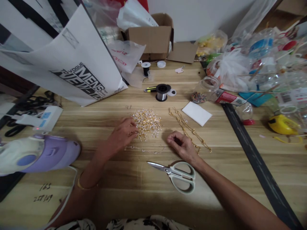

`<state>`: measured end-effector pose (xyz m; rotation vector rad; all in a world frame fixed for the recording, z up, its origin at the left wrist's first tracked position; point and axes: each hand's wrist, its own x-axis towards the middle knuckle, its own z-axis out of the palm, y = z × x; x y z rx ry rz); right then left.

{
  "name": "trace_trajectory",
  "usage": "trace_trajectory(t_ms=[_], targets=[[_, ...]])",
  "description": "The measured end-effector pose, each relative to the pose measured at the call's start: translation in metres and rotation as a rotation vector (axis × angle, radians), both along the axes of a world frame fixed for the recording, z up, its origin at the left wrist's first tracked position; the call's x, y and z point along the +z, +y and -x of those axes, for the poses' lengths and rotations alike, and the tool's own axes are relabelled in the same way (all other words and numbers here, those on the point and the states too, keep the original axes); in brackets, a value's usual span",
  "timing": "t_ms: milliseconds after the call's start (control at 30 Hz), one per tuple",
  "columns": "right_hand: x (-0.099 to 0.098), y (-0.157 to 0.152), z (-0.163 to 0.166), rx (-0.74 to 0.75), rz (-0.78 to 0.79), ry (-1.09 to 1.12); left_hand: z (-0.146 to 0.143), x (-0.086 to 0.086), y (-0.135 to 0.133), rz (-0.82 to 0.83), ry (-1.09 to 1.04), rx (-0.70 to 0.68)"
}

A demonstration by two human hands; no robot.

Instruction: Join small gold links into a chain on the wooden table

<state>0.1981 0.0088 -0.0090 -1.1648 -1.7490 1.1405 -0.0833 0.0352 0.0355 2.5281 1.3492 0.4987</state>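
My left hand (pixel 123 132) rests on the wooden table (pixel 134 185) with its fingertips in the left edge of a pile of small gold and clear beaded pieces (pixel 146 123). A thin beaded strand (pixel 144 149) lies on the wood between both hands. My right hand (pixel 181 145) is loosely curled beside the lower end of two gold chains (pixel 189 129); whether it pinches the strand's end is hard to tell. White-handled scissors (pixel 178 174) lie shut just below my right hand.
A spool of clear wire (pixel 162 92), a black thread spool (pixel 145 67), a bead jar (pixel 203 92), a white card (pixel 196 113), a cardboard box (pixel 151 38) and a printed paper bag (pixel 76 64) stand behind. A purple appliance (pixel 38 153) sits left, clutter right.
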Motion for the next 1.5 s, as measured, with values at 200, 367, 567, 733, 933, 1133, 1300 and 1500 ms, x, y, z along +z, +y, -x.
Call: trace_trajectory(t_ms=[200, 367, 567, 733, 933, 1133, 1300, 1500], targets=[[0.001, 0.000, 0.000, -0.006, 0.005, 0.000, -0.023, 0.002, -0.009, 0.060, 0.097, -0.110], [0.001, 0.000, 0.000, -0.008, -0.003, 0.000, -0.024, -0.002, -0.009, 0.062, 0.083, -0.128], [-0.001, 0.000, 0.000, -0.004, -0.003, 0.006, -0.024, -0.002, -0.008, 0.051, 0.144, -0.164], [-0.002, 0.000, 0.000, -0.003, 0.004, 0.009, -0.021, -0.004, -0.007, 0.049, 0.124, -0.178], [0.001, 0.000, 0.000, -0.006, 0.003, -0.010, -0.015, -0.013, -0.002, 0.058, 0.023, -0.140], [0.003, 0.000, 0.000, -0.005, -0.003, -0.010, -0.012, -0.019, 0.000, 0.109, -0.159, -0.078], [0.004, -0.001, 0.001, -0.012, 0.011, -0.005, -0.016, -0.018, -0.002, 0.183, -0.329, 0.076], [0.002, -0.001, 0.001, -0.011, 0.021, 0.004, -0.022, -0.010, -0.006, 0.354, -0.442, 0.198]])
